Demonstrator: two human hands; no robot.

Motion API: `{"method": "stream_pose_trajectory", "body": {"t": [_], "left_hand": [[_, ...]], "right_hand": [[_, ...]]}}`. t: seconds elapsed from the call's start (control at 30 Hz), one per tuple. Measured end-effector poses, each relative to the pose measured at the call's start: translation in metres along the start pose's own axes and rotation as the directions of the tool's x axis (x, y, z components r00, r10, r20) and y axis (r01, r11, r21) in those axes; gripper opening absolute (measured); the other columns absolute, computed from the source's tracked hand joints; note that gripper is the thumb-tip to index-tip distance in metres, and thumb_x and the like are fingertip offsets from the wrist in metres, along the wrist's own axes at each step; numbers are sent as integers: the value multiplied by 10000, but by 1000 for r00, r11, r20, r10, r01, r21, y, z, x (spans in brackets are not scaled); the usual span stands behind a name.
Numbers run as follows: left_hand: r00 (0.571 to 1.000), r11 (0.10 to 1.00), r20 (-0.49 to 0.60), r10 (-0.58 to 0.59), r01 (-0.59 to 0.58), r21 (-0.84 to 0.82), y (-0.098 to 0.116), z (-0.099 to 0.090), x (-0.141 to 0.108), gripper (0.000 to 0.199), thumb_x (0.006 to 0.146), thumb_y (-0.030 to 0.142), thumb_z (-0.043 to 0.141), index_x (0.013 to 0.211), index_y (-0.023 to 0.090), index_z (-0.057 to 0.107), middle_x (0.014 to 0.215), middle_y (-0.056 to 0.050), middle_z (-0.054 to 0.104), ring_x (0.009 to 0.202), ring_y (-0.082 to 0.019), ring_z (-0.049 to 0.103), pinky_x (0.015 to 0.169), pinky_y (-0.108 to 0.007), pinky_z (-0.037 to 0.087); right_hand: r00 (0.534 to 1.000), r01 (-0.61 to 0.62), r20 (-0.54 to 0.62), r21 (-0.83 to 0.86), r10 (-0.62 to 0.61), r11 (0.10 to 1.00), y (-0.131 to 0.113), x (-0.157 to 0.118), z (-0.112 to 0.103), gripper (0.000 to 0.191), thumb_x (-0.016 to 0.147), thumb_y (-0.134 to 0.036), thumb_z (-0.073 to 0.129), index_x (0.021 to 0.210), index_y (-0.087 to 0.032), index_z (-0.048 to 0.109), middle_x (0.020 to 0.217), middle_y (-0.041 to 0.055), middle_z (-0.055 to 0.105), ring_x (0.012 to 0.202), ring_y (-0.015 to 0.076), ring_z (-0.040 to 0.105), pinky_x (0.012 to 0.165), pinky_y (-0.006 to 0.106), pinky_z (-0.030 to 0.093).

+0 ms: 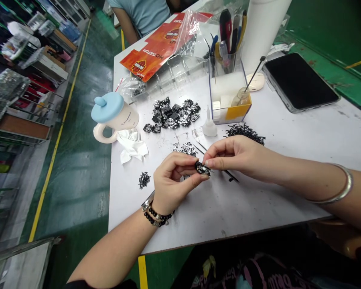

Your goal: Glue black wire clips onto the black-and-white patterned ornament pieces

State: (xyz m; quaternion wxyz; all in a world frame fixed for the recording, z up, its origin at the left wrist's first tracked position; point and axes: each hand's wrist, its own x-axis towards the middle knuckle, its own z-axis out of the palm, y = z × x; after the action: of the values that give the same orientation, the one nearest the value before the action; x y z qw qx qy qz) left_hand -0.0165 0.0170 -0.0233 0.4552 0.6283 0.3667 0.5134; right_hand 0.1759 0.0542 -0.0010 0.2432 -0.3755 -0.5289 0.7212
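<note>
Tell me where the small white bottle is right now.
In the head view, the small white bottle stands on the table just beyond your right hand, by the near left corner of the clear box.

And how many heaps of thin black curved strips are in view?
2: one small heap, left of the left hand; one larger heap, beyond the right hand. Others may be hidden.

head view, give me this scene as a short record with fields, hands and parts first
left grip: pinching a small black-and-silver part
right grip: fingertips at that part's edge; exact hold unclear
pile beyond the hands: black-and-silver pieces
black strips: small pile, larger pile
left side: mug with blue lid, white tissue
right side: dark-screened device
surface: white table
</note>
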Motion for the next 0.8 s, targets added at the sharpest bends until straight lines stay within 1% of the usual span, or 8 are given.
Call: {"method": "stream_pose_trajectory", "body": {"t": [0.17, 0.33, 0.63, 0.8], "left_hand": [[1000, 1000, -1, 0, 0, -7, -1, 0, 1, 351, 640, 31, 768, 939, 187, 672, 894, -18, 595, 794, -119, 666, 715, -213, 604], [1000, 999, -3, 26, -26, 21, -1, -1, 0, 357, 641, 37, 768, 948, 190, 670, 901, -19, 592, 798, -119, 661, 715, -215, 604], [998, 996, 9, 64, -65, 64, -2, -2, 0, 365, 650, 53, 766, 974, 189, 664, 923, -31, 584, 834, -120, 644, 724, -214, 599], [997, 993, 10, 76, -76, 91, -2, -2, 0, 366, 654, 71, 771, 981, 190, 660, 928, -37, 584, 848, -129, 640, 714, -220, 599]], "right_hand": [[1000, -3, -16, 10, 3, 1000, 1, -1, 3, 277, 739, -431, 700, 783, -158, 680, 705, 13, 597, 649, 113, 490, 560, 254, 339], [999, 0, -38, 5, 0, 1000, 1, -3, 4, 250, 747, -408, 696, 790, -162, 675, 705, 12, 599, 635, 112, 493, 550, 255, 341], [995, 96, -32, 89, -93, 991, 2, -2, 6, 125, 719, -247, 730, 761, -146, 669, 687, -17, 615, 642, 86, 519, 583, 228, 371], [991, 127, -35, 51, -126, 991, 3, -2, 6, 113, 741, -259, 712, 763, -157, 669, 688, -18, 617, 640, 88, 525, 578, 227, 379]]}}
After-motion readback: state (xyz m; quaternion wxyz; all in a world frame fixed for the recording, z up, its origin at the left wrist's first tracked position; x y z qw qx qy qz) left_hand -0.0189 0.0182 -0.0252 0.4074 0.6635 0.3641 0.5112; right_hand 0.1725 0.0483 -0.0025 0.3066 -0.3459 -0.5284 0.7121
